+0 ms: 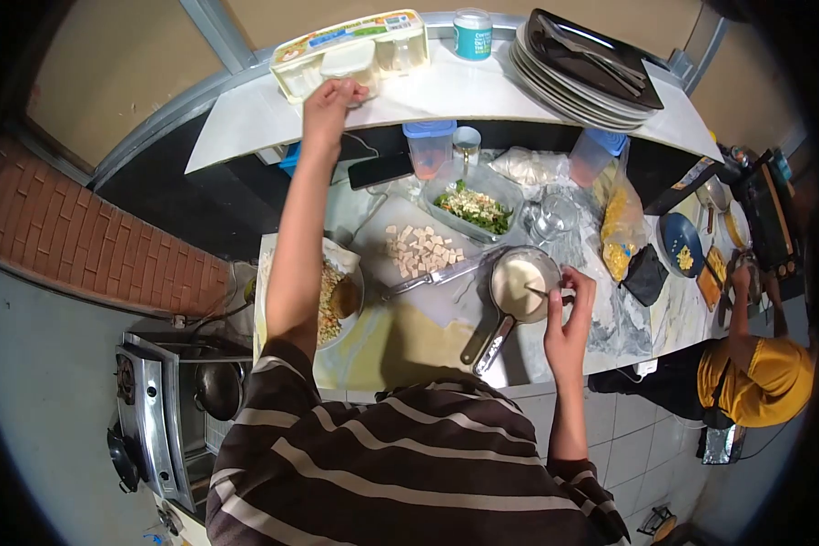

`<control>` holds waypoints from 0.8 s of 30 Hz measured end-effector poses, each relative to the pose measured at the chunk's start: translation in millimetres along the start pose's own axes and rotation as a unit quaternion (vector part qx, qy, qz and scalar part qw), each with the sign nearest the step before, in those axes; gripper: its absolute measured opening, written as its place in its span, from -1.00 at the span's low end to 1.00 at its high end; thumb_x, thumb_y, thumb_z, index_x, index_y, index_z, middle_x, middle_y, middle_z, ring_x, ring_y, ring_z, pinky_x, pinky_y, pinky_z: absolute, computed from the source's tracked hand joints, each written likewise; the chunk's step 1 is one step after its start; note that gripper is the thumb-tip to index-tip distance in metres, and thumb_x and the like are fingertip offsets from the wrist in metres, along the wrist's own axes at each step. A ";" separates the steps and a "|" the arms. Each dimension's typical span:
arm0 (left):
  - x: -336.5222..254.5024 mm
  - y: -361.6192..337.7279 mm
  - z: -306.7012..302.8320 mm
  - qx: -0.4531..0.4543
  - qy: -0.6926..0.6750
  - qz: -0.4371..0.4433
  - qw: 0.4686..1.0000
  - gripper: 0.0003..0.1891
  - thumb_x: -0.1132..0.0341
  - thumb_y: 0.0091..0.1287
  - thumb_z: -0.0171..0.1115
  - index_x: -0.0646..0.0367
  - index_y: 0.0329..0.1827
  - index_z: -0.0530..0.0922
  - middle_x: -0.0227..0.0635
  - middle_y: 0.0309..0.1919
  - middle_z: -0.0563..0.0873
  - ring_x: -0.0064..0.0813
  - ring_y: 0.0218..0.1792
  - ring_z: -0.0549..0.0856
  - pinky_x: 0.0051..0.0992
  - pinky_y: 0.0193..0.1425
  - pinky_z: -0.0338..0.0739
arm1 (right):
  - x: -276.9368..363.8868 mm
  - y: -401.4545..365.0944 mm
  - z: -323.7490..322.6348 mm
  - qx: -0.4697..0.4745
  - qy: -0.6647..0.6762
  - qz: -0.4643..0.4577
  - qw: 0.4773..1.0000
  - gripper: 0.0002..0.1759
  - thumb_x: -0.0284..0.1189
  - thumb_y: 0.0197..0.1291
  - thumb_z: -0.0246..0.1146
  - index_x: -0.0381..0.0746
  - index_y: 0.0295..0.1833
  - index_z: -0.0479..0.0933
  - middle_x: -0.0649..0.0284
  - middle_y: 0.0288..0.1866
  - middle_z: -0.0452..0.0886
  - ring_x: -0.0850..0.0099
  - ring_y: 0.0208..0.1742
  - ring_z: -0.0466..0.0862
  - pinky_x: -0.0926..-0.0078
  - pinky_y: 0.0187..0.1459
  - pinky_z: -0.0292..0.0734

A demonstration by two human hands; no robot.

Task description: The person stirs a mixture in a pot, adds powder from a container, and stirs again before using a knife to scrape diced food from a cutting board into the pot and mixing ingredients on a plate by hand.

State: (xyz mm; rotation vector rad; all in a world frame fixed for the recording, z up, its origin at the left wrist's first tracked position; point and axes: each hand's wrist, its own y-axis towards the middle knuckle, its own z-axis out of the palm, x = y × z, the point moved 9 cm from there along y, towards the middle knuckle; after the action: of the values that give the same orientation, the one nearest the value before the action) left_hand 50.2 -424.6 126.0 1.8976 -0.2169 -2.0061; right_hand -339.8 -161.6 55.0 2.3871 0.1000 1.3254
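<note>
Up at the shelf, my left hand (329, 105) is closed against the front of a seasoning box (400, 53) with clear compartments and a pale lid (348, 60). Whatever its fingers hold is hidden. My right hand (571, 314) pinches the thin handle of a spoon (535, 290) that dips into a saucepan (495, 338) of creamy white liquid. Left of the pan, a knife (446, 275) lies on a cutting board (409, 314) beside pale diced cubes (420, 249). A bowl of chopped food (329, 305) sits under my left arm, with a brown round object in it.
Behind the board stands a clear tub (482, 229) of greens and chopped bits, near a glass bowl (553, 218). Stacked plates (555, 100) and a teal-labelled tub (473, 36) occupy the shelf. A person in a yellow shirt (769, 378) works at the right; a stove (146, 419) stands left.
</note>
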 end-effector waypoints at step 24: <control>184.9 -435.0 185.3 0.328 0.093 -0.341 0.876 -0.64 0.05 0.42 0.33 0.20 -0.20 0.50 -0.37 -0.51 0.59 -0.49 -0.48 0.59 -0.43 -0.36 0.48 | -139.4 24.5 76.4 0.410 -0.456 0.094 0.784 -0.73 -0.43 0.25 0.25 -0.28 0.02 0.63 -0.07 0.04 0.69 0.08 0.00 0.77 0.22 -0.05 0.71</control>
State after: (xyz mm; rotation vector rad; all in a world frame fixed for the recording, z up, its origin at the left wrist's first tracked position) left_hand -206.7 -118.1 -186.8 2.9090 -0.2107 -2.3420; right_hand -356.0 -243.4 -82.5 3.5792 0.1815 -0.0488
